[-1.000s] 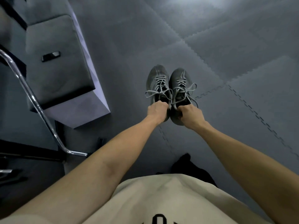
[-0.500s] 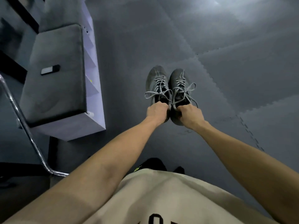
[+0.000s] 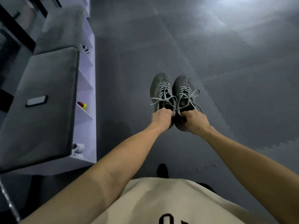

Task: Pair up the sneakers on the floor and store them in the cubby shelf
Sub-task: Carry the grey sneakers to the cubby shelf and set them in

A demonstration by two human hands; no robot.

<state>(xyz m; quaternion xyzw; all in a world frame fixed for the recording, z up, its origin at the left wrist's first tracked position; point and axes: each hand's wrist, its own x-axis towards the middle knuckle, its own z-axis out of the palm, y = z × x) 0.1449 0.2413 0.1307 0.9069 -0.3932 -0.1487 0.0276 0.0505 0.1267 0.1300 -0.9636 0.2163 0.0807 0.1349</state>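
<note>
Up in the air, two grey sneakers hang side by side above the floor (image 3: 210, 46), their sides touching. The left sneaker (image 3: 160, 88) and the right sneaker (image 3: 183, 89) both lie with their long axes running away from the person, toes pointing forward and heels toward the body, loose laces spilling over the tongues. The left hand (image 3: 161, 118) grips the heel collar of the left sneaker, fingers curled into the opening; the right hand (image 3: 195, 121) grips the heel of the right one likewise. The hands are close together, nearly touching.

Well to the left stands the white cubby shelf (image 3: 88, 88), its open compartments facing the floor space. A white shoe (image 3: 78, 147) shows in the nearest compartment, something red and yellow (image 3: 82, 105) in the next. A grey cushion (image 3: 43, 101) covers the shelf's top, with a phone (image 3: 36, 101) lying on it.
</note>
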